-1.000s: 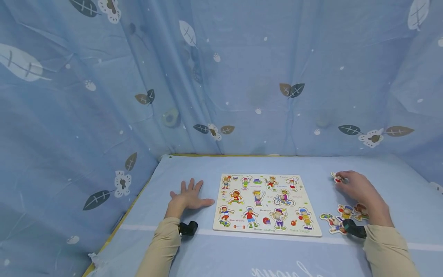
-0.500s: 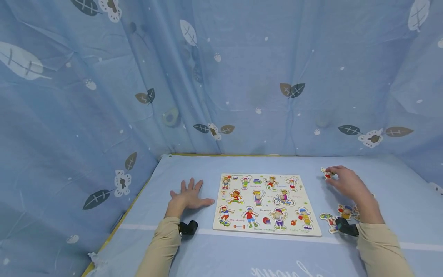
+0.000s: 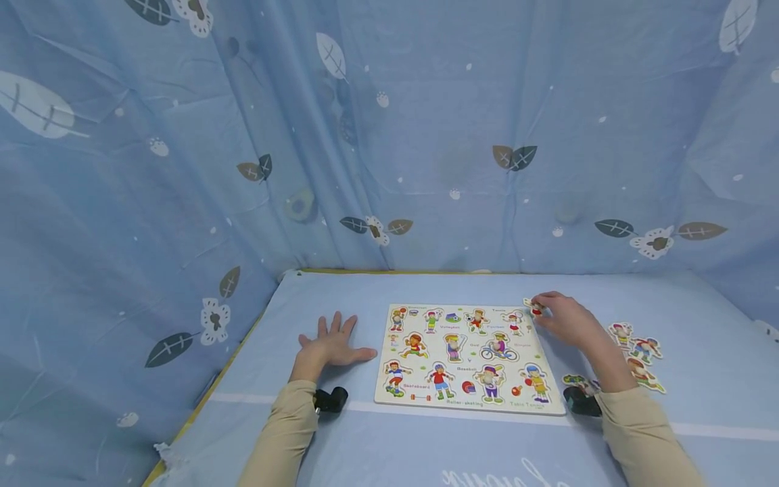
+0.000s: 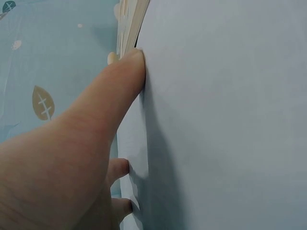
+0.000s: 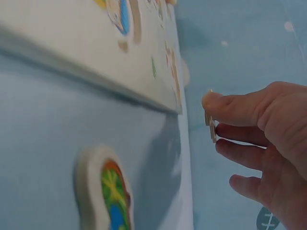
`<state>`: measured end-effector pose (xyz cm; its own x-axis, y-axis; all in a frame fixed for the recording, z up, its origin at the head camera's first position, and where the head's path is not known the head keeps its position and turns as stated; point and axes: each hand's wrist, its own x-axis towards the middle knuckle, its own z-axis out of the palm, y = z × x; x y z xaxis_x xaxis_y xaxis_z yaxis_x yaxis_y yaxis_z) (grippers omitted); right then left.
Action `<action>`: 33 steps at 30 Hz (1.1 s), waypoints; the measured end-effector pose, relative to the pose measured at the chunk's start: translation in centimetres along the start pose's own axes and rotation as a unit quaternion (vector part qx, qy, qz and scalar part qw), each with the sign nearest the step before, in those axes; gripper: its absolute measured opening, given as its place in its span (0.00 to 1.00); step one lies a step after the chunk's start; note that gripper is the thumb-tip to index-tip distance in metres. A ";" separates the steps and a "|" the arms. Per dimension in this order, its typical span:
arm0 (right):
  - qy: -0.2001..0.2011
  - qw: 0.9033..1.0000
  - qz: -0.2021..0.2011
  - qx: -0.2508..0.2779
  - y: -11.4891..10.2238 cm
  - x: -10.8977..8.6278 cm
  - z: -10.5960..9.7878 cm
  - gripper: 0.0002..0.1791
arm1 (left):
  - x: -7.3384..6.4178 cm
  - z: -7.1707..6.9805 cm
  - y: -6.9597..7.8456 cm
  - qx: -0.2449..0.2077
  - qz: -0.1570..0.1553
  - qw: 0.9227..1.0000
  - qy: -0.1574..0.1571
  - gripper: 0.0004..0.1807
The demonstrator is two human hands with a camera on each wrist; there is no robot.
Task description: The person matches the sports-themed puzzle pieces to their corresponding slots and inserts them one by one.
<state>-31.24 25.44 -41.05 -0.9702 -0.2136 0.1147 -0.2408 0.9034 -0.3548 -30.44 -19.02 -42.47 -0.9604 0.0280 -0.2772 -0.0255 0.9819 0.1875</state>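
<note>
Wooden and thin, a small puzzle piece (image 3: 535, 308) sits pinched between thumb and fingertips (image 5: 217, 103) of the right hand (image 3: 562, 319), just off the far right corner of the puzzle board (image 3: 465, 402). More loose pieces (image 3: 635, 352) lie on the blue cloth (image 3: 487, 453) to the right. The left hand (image 3: 328, 345) rests flat on the cloth left of the board, fingers spread.
</note>
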 end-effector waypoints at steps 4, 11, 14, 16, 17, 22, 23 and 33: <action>-0.013 1.000 -0.017 0.003 -1.0 0.3 0.7 0.23 | 0.1 0.1 0.0 0.000 -0.001 1.000 0.000 0.57; -0.039 0.998 -0.037 0.015 -1.6 0.5 1.4 0.20 | 0.0 0.0 0.1 -0.004 -0.001 1.000 0.000 0.57; -0.063 0.997 -0.040 0.029 -1.7 0.5 1.6 0.21 | 0.0 0.0 0.1 -0.005 -0.002 1.000 0.000 0.57; -0.079 0.995 -0.037 0.039 -1.8 0.5 1.6 0.23 | 0.0 0.0 0.1 -0.005 -0.002 1.000 -0.001 0.57; -0.087 0.995 -0.037 0.043 -1.7 0.5 1.7 0.23 | 0.0 -0.1 0.1 -0.004 -0.002 1.000 -0.001 0.57; -0.112 0.992 -0.027 0.050 -1.6 0.4 1.6 0.27 | -0.2 -0.3 0.1 -0.004 0.000 1.000 -0.005 0.56; -0.116 0.992 -0.025 0.052 -1.7 0.3 1.5 0.27 | -0.2 -0.3 0.1 -0.003 0.000 1.000 -0.006 0.56; -0.099 0.995 0.009 0.020 -2.2 0.9 1.2 0.23 | 0.0 -0.3 0.1 0.006 -0.013 1.000 -0.009 0.57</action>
<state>-31.59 22.79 -41.26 -0.9600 -0.2696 -0.0759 -0.2199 0.8935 -0.3915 -30.53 -18.93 -42.21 -0.9545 0.0046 -0.2982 -0.0478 0.9846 0.1679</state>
